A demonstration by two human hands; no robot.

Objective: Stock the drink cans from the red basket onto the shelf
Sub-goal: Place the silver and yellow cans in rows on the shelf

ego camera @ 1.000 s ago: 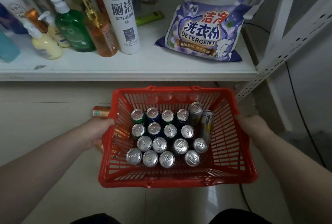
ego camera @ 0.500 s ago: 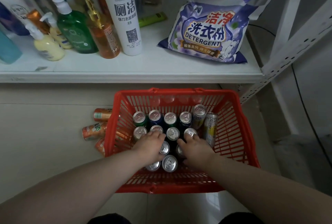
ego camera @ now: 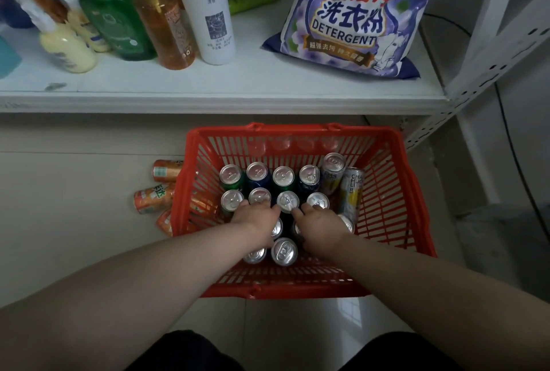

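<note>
Below the white shelf (ego camera: 238, 84), the red basket (ego camera: 395, 192) is sitting on the floor. A purple detergent bag (ego camera: 348, 22) and pump bottles (ego camera: 113, 19) are crowding the shelf board. The left hand (ego camera: 256, 218) and right hand (ego camera: 321, 223) are curling down over the upright drink cans (ego camera: 287, 175) inside the basket, their grip hidden. Orange cans (ego camera: 153, 199) are lying just beside it.
</note>
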